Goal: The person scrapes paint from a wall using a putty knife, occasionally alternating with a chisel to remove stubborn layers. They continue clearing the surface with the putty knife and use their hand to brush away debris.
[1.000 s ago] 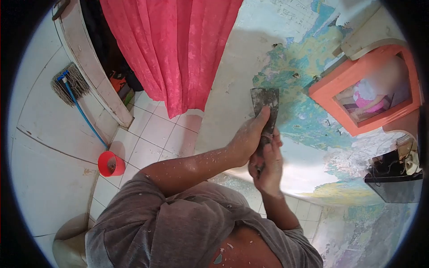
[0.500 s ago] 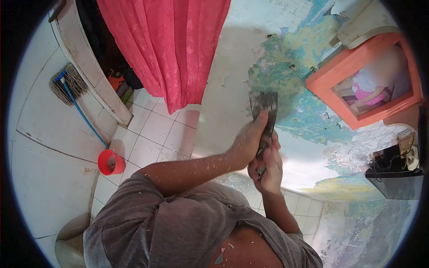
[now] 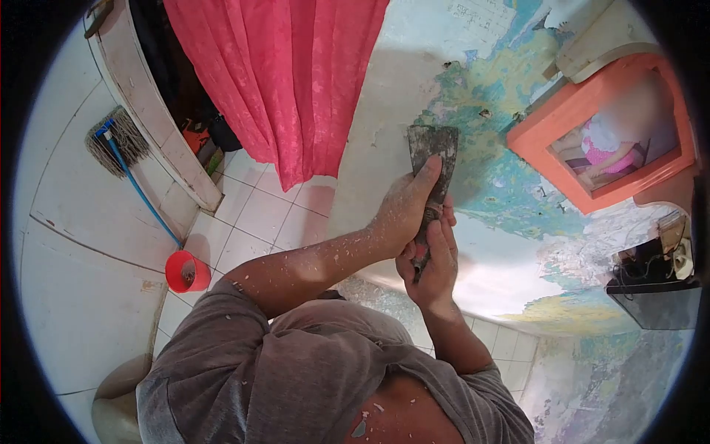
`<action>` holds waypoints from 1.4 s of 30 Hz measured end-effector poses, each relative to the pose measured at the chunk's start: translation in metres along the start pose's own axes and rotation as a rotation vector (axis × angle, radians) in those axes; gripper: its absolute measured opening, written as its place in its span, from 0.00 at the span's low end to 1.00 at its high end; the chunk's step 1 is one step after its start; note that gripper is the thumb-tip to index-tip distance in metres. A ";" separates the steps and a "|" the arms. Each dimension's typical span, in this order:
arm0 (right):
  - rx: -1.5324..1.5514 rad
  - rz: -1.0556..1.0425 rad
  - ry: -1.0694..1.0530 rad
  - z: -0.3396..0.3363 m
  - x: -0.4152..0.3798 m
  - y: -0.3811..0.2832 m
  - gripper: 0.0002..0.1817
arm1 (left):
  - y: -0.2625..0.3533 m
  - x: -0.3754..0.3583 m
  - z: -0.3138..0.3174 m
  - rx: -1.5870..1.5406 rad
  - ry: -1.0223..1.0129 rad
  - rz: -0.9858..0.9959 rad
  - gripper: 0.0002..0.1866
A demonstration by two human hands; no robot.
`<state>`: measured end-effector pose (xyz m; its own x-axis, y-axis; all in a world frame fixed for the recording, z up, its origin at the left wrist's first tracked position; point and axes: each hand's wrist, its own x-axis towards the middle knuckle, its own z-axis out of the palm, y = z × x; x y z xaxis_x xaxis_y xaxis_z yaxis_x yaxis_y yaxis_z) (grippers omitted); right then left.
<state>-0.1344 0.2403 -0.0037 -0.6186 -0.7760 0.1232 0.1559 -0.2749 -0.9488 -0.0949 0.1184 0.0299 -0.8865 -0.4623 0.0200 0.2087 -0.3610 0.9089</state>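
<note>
A worn putty knife (image 3: 432, 144) with a wide, paint-smeared blade is held against or just in front of the wall, its blade pointing up in the head view. My left hand (image 3: 405, 211) is wrapped round the upper handle, with the thumb laid along the base of the blade. Lower on the same handle, my right hand (image 3: 436, 268) closes round its end. Pale flecks dot my left forearm and hand. Around the blade, the wall (image 3: 481, 155) shows peeling layers of white, green and blue paint.
An orange-framed picture (image 3: 543, 137) hangs to the right, above a dark shelf (image 3: 654, 303) with cables. A pink curtain (image 3: 285, 81) hangs left of the wall. A mop (image 3: 118, 140) leans near a red bucket (image 3: 186, 271) on the tiled floor (image 3: 251, 214).
Both hands and the putty knife have moved a little upward along the wall. The blade, blurred before, now appears sharp. The grip of both hands is unchanged.
</note>
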 end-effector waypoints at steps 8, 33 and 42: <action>0.254 0.087 -0.073 0.006 0.008 -0.008 0.21 | -0.003 0.005 -0.004 -0.042 0.003 0.007 0.41; 0.331 0.065 -0.082 0.000 -0.005 0.012 0.20 | -0.011 -0.005 0.001 0.080 0.057 0.098 0.39; -1.022 -1.169 -0.049 0.014 0.055 -0.020 0.15 | 0.048 0.000 -0.007 0.177 0.031 0.129 0.38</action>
<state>-0.1611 0.1948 0.0257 0.0112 -0.4367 0.8995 -0.9638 -0.2445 -0.1067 -0.0824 0.0954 0.0703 -0.8435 -0.5209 0.1309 0.2417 -0.1506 0.9586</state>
